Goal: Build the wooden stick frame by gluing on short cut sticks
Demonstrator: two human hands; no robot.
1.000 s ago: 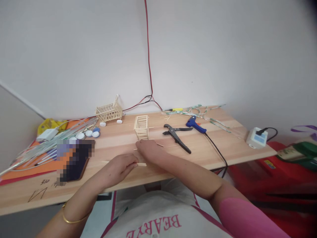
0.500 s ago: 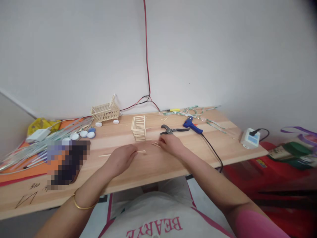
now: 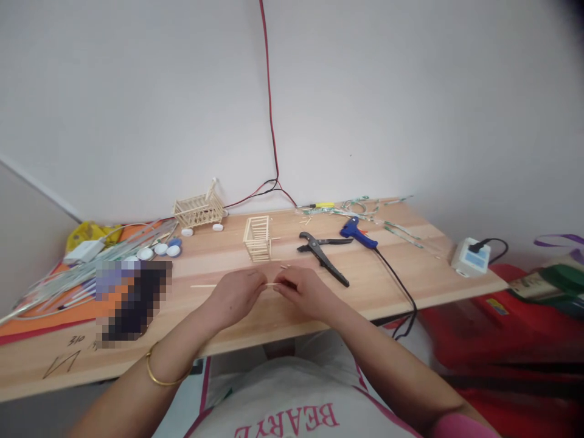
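Note:
A thin wooden stick (image 3: 203, 286) lies crosswise under my left hand (image 3: 237, 297), whose fingers are closed round it. My right hand (image 3: 303, 292) pinches the same stick near its right end, close to my left fingertips. Just beyond the right hand are short stick pieces (image 3: 285, 266), partly hidden. A small open frame of sticks (image 3: 258, 238) stands a little farther back. To its right rests a pair of dark-handled cutters (image 3: 322, 252), handles spread apart, with neither hand on it.
A stick cart (image 3: 199, 210) with white wheels stands at the back left, near several bottle caps (image 3: 160, 249). On the right are a blue glue gun (image 3: 359, 232), its black cord and a white power socket (image 3: 471, 258). Clear plastic wrappers (image 3: 360, 207) lie along the wall.
My right hand has moved left and nearer, from beside the cutters to the stick's right end. The cutters now show fully. The whole view has shifted slightly.

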